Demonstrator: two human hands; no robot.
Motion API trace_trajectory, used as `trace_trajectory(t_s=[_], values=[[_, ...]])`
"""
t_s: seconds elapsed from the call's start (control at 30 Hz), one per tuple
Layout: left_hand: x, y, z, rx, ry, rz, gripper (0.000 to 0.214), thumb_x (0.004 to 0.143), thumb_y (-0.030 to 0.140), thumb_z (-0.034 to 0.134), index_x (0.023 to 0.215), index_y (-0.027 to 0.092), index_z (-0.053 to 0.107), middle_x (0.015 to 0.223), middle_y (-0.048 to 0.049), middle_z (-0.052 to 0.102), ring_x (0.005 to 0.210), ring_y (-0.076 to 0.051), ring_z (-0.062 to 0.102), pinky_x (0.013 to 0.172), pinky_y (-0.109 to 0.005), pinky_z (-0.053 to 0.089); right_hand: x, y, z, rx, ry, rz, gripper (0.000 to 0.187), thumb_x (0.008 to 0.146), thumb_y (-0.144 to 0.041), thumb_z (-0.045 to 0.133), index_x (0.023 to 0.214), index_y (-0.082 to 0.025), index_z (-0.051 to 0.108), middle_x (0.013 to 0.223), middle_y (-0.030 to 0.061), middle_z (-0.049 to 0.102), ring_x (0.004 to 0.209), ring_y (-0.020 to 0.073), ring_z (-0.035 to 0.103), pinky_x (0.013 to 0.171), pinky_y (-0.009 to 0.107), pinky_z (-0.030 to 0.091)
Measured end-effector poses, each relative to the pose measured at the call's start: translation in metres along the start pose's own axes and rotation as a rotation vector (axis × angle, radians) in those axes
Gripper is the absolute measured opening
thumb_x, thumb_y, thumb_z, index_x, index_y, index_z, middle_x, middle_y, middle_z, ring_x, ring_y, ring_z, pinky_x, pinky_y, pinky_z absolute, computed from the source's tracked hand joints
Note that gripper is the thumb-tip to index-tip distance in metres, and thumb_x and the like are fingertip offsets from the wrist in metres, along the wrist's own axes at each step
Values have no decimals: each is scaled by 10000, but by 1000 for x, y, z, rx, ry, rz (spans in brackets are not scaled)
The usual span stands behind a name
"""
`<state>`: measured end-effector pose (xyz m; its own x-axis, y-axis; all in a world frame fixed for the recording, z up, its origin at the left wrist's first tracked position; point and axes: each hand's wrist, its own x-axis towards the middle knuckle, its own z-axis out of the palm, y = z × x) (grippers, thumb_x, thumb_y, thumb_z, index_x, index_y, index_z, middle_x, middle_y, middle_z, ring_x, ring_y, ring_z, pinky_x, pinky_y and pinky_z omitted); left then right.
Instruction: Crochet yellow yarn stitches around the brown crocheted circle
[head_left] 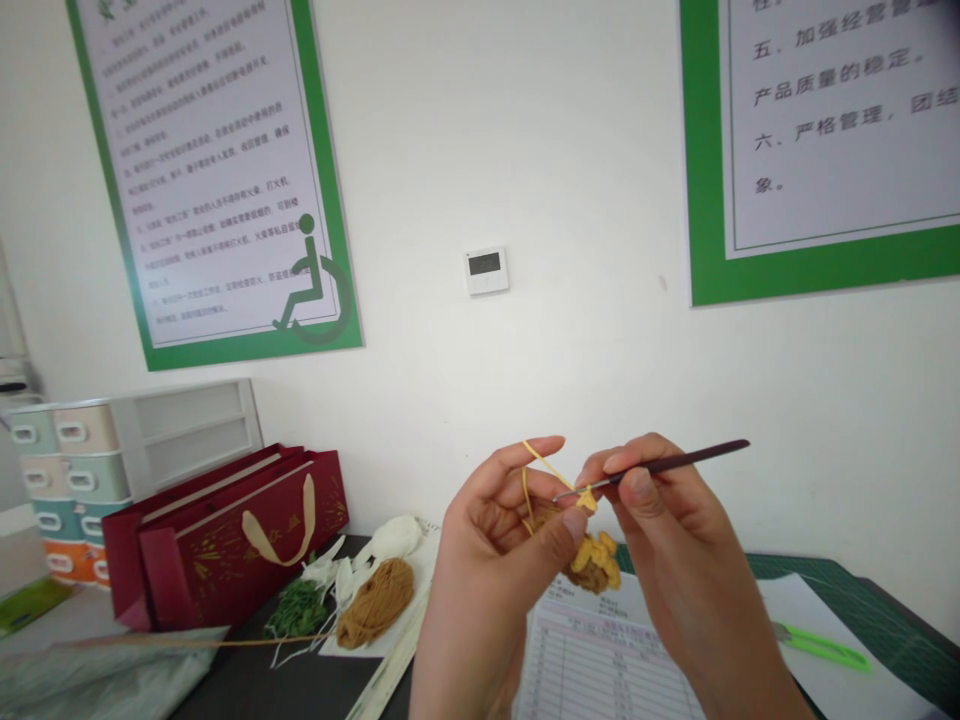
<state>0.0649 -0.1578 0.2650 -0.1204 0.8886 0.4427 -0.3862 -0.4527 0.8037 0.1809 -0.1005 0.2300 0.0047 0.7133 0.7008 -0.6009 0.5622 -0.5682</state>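
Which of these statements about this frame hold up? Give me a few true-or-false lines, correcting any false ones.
1. The right hand grips a slim dark-brown crochet hook. True.
2. The left hand has yellow yarn looped over its fingers. True.
3. Green-handled scissors lie in the left hand. False: they lie on a white sheet of paper, right of the hands.
4. A dark red gift bag with a cream ribbon handle stands right of the hands. False: it stands left of them.
5. A round ball of tan yarn lies left of the hands. True.
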Motion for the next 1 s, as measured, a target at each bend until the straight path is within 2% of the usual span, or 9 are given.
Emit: trace_trajectory(t_s=[0.17,0.33,0.47,0.63,0.83,1.0], values=[[-2,2,-1,-16,3,4,374,733,94,848,1088,182,770,757,1,699,655,-85,598,621,-187,469,4,0,-2,-21,-15,-42,150,977,-419,644,923,-281,668,857,-23,719,820,124,631,768,231,500],[-2,2,-2,-3,22,17,365,730,90,846,1075,178,767,749,-3,705,657,-90,598,634,-191,476,6,-3,-10,-79,-118,-117,123,1033,-370,561,975,-286,630,883,-24,733,852,128,643,804,253,496],[-2,2,-3,-3,29,12,360,722,89,844,1064,170,765,735,-4,700,651,-96,590,630,-197,487,7,-8,-15,-168,-175,-249,111,1055,-324,518,1017,-275,610,904,-9,731,862,141,663,808,284,507],[-2,3,-3,-5,35,15,366,710,90,846,1060,160,762,727,-7,708,649,-102,614,641,-201,499,5,-16,-15,-350,-181,-379,126,1057,-251,497,1034,-269,620,911,3,712,865,159,677,805,324,522],[-1,3,-2,3,44,11,383,719,70,840,1082,152,749,717,-4,705,638,-87,597,639,-184,485,2,-22,-18,-543,-251,-529,178,1005,-152,526,1048,-289,631,957,23,748,921,224,661,827,434,502],[-1,2,-5,-56,-7,-37,454,724,76,852,1150,167,722,771,-3,690,665,-93,601,652,-195,479,2,-24,-17,-696,-338,-698,258,927,-73,577,1067,-284,629,979,21,774,874,223,666,839,467,477]])
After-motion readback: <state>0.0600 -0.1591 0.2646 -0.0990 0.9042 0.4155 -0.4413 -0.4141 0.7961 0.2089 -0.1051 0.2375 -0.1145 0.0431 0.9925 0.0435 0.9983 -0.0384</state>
